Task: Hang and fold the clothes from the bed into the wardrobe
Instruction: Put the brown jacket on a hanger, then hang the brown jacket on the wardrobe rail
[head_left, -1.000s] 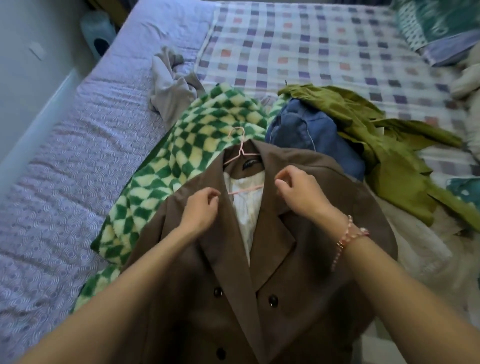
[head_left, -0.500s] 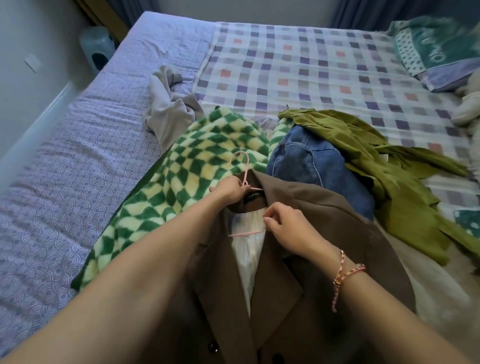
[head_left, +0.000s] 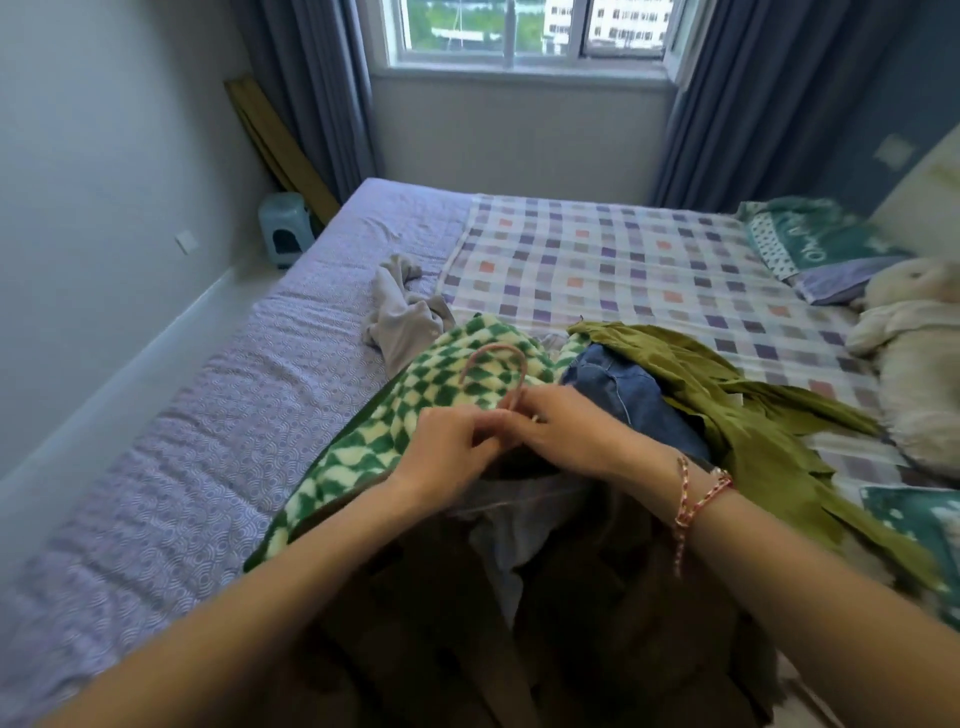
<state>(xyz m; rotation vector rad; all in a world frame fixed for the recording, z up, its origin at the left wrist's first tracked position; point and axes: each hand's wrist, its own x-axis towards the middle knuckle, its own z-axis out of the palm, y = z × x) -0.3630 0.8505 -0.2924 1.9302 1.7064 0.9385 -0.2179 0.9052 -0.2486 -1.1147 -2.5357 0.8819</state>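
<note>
A brown double-breasted blazer (head_left: 597, 613) with a pale lining hangs on a pink hanger (head_left: 496, 358) and fills the bottom centre. My left hand (head_left: 452, 452) and my right hand (head_left: 566, 431) meet at the neck of the hanger, fingers curled round it below the hook. Behind them on the bed (head_left: 218, 415) lie a green-and-cream checked fleece (head_left: 415, 410), blue jeans (head_left: 623, 400), an olive green garment (head_left: 753, 431) and a grey garment (head_left: 400, 317).
A checked blanket (head_left: 623, 260) covers the far half of the bed. Pillows (head_left: 815, 244) and a plush toy (head_left: 914, 332) lie at the right. A pale blue stool (head_left: 284, 228) stands by the left wall, under the curtains and window.
Both hands moved from the blazer's lapels up to the hanger's neck. The blazer has lifted towards me, and the view has tilted up to show the window.
</note>
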